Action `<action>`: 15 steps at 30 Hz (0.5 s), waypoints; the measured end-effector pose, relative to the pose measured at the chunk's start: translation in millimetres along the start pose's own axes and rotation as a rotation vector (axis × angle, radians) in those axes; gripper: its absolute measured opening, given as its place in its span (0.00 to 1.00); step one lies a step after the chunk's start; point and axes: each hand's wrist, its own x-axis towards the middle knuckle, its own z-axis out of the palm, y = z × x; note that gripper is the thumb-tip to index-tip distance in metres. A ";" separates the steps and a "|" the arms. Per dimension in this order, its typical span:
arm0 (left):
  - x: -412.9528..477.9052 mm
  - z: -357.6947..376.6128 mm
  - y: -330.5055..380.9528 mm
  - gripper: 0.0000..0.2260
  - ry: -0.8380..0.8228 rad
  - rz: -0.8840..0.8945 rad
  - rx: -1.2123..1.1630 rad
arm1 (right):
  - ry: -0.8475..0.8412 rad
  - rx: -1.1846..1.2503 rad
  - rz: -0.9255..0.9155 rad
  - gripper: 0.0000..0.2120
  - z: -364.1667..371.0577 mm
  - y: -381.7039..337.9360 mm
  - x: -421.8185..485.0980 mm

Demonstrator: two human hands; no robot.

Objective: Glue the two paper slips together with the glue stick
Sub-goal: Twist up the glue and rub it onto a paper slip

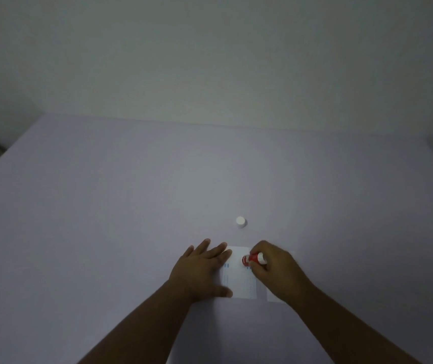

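A white paper slip (239, 278) with faint blue print lies flat on the table near the front. My left hand (202, 269) rests flat on its left edge, fingers spread. My right hand (273, 269) grips a red and white glue stick (252, 258), tilted down with its tip on the upper right part of that slip. A second white slip (273, 296) lies just to the right, mostly hidden under my right hand and wrist. The white cap (241, 222) of the glue stick stands on the table beyond the slips.
The pale lilac table (131, 206) stretches wide on all sides. Its far edge meets a plain light wall. At the far left, a dark object shows past the table's edge.
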 end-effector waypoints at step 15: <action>-0.6 -3.0 3.5 0.44 -0.030 -0.016 -0.007 | 0.062 0.004 0.008 0.03 -6.2 5.4 -0.1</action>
